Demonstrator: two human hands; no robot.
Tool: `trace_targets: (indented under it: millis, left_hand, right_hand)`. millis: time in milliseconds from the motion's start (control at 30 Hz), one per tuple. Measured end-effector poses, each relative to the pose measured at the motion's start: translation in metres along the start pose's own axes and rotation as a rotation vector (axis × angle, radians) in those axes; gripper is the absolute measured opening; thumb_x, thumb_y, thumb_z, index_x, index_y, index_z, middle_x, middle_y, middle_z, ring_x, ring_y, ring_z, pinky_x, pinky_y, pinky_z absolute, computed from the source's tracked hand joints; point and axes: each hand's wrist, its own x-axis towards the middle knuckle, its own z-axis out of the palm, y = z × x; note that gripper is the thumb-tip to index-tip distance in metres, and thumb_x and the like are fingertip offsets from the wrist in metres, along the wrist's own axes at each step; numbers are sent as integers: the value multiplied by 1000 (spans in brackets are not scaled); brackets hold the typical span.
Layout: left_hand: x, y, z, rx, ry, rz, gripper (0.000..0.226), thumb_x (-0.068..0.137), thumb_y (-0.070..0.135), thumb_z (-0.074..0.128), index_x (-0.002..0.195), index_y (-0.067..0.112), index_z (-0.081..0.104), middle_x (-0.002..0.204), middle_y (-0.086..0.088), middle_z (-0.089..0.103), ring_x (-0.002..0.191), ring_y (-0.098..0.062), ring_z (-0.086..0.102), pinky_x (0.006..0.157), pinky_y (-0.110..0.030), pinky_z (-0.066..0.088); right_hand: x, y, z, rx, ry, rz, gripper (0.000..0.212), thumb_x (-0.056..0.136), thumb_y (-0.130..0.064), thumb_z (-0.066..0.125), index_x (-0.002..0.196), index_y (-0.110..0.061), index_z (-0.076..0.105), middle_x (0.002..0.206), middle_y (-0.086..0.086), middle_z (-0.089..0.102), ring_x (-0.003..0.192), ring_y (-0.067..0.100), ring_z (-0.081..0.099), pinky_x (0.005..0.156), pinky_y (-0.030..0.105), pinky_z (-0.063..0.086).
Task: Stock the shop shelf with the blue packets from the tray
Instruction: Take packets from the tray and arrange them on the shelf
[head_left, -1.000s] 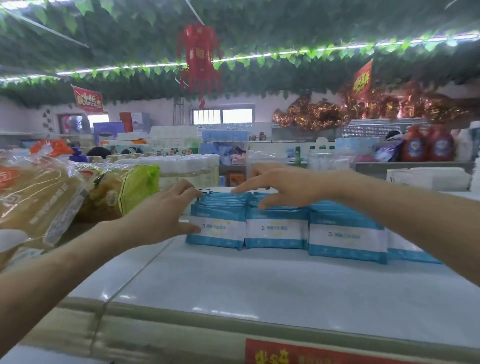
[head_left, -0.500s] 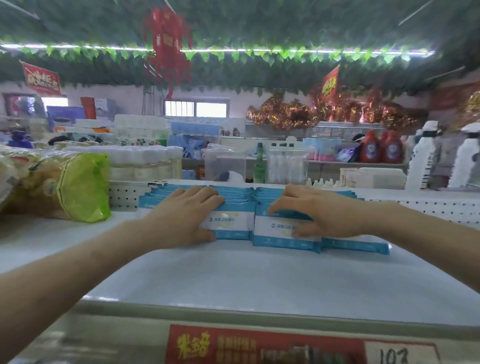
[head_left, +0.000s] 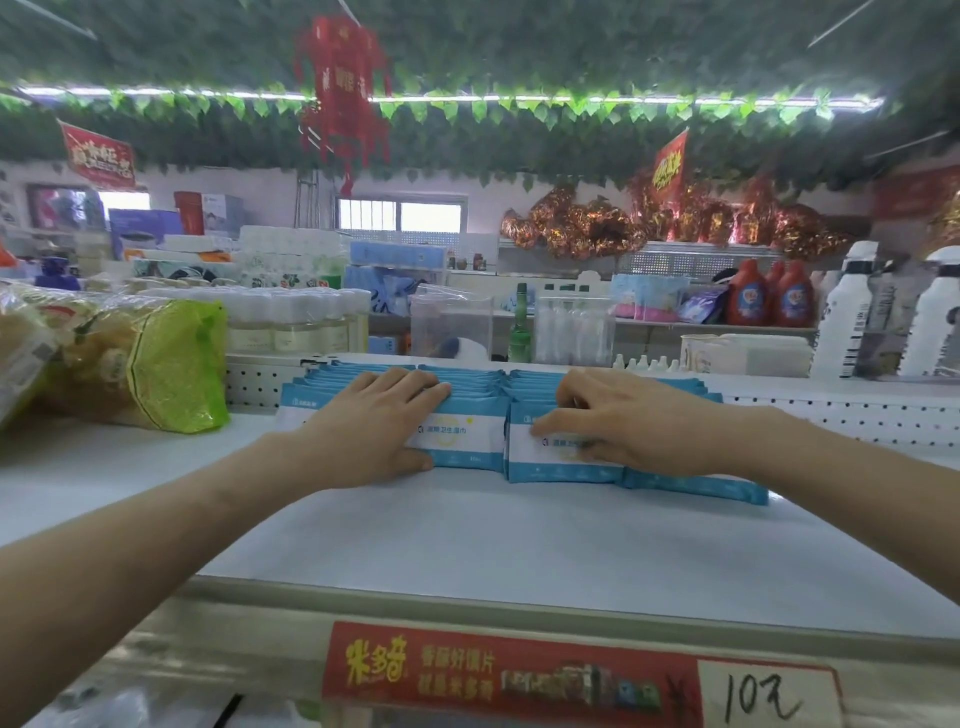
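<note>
Bottom edge: red price label (head_left: 519, 680). White shelf (head_left: 467, 535); at frame centre, blue packets (head_left: 467, 441) stand in rows. Left hand (head_left: 374, 431) lies flat on the left row, fingers straight. Right hand (head_left: 628, 421) pinches the right row's front packets, fingers curled. Mid-left: green-ended bag (head_left: 176, 364).

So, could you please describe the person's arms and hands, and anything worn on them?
Both forearms are bare to the frame edge, no sleeves showing. The left hand and right hand have no gloves, and no watch, bracelet or ring is visible.
</note>
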Motion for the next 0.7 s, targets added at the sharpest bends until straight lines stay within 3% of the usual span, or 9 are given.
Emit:
trace_targets:
  millis: [133, 333, 467, 600, 700]
  left_hand:
    - [1, 9, -12, -14, 49, 66, 88, 93, 72, 49, 162, 27, 15, 163, 7, 24, 149, -17, 24, 124, -39, 22]
    - [12, 20, -20, -38, 87, 106, 86, 94, 71, 47, 162, 27, 18, 163, 7, 26, 149, -17, 24, 124, -40, 25]
    - [8, 12, -9, -49, 32, 86, 86, 94, 71, 48, 162, 27, 19, 162, 6, 27, 148, -17, 27, 123, -40, 26]
    - [-5, -6, -4, -35, -9, 59, 86, 93, 71, 49, 161, 27, 19, 162, 7, 28, 148, -16, 28, 123, -40, 25]
    - [-14, -18, -7, -34, -51, 11, 89, 92, 72, 49, 162, 28, 16, 165, 8, 23, 151, -16, 24, 125, -39, 21]
  right_hand:
    - [-19, 11, -1, 101, 32, 123, 53, 100, -43, 59, 146, -46, 33, 139, -11, 38, 120, 10, 42, 108, 32, 42]
    - [-25, 5, 5, 108, 10, 126, 67, 93, -58, 62, 150, -46, 29, 141, -11, 39, 123, 11, 40, 107, 30, 36]
    - [-19, -5, 13, 65, 14, 120, 58, 96, -48, 64, 145, -48, 32, 137, -5, 34, 118, 17, 40, 105, 33, 40]
    - [-14, -1, 3, 386, -45, 161, 43, 96, -25, 69, 123, -53, 50, 122, -15, 47, 112, 9, 46, 101, 37, 46]
    - [2, 0, -16, 677, -37, 199, 38, 94, -16, 72, 109, -50, 64, 121, -26, 56, 110, -2, 55, 95, 23, 47]
